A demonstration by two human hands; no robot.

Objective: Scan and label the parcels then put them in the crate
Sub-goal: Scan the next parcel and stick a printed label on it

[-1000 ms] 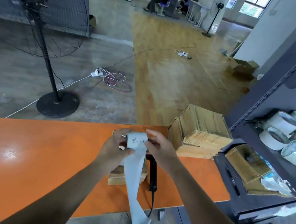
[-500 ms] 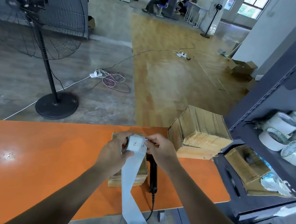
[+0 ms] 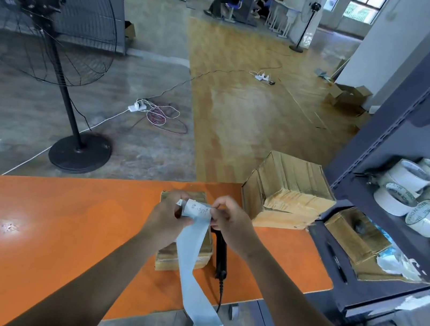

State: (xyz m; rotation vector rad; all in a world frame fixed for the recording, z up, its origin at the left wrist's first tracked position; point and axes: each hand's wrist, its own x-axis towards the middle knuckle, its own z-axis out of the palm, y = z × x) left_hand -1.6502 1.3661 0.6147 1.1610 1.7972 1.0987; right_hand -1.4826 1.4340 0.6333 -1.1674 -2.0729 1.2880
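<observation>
Both hands hold a white label strip (image 3: 194,261) above a flat brown parcel (image 3: 185,256) on the orange table (image 3: 58,222). My left hand (image 3: 170,216) and my right hand (image 3: 229,225) pinch the strip's top end, where a handwritten label (image 3: 198,208) is partly peeled. The long backing tail hangs past the table's front edge. A black barcode scanner (image 3: 220,254) lies just right of the parcel, its cable dropping off the table. A stack of cardboard parcels (image 3: 285,191) sits at the table's far right corner.
A grey metal shelf (image 3: 395,152) stands at the right with white tape rolls (image 3: 422,195), a pen and opened boxes. A black pedestal fan (image 3: 54,67) stands on the floor beyond the table's left. Power strips and cables lie on the floor.
The hands have lowered a little toward the parcel and the label at the strip's top is peeled further. The tail hangs lower over the table edge.
</observation>
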